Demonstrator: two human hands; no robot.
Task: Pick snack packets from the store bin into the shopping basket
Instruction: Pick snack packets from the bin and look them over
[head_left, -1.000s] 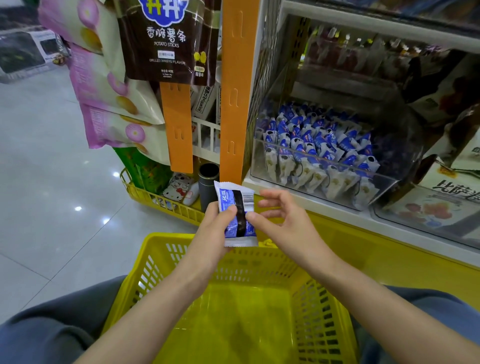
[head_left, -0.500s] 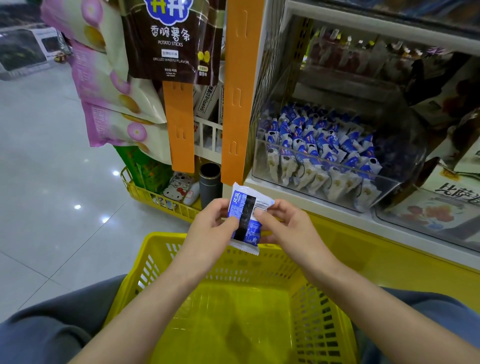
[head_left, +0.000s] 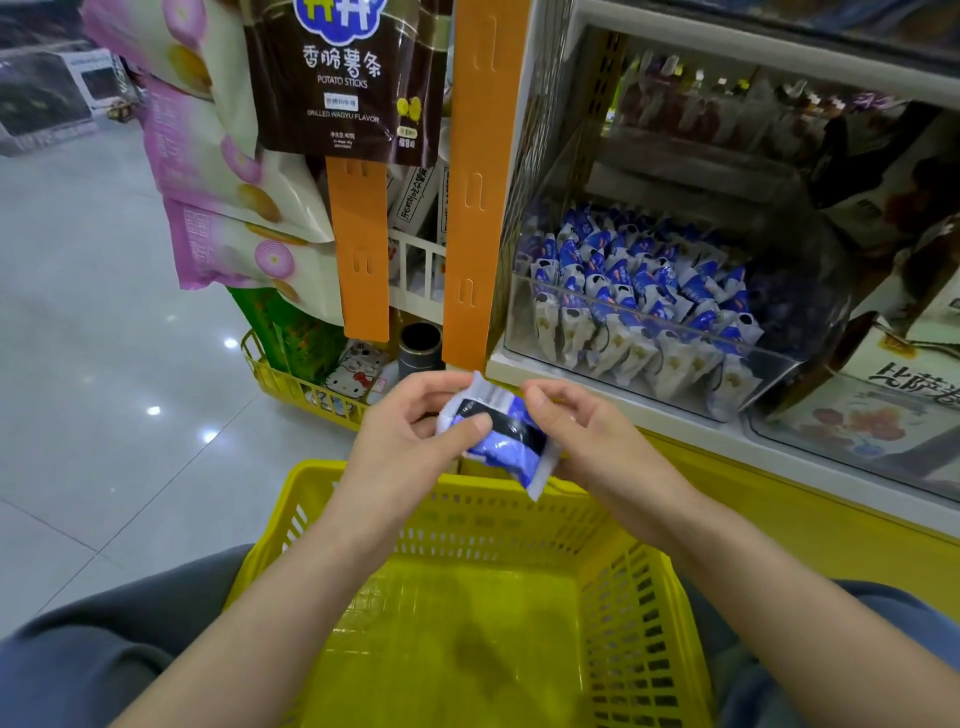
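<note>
Left hand and right hand pinch blue-white snack packet between them, packet tilted, above far rim of yellow shopping basket at 6 o'clock. Clear store bin at 2 o'clock, full of like packets. Brown potato-sticks bag hangs at 11 o'clock.

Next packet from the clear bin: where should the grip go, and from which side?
Pinch the top end of a front-row packet, reaching from above over the front wall of the clear bin. The packets stand upright and tightly packed, so only their tops are free.
</note>
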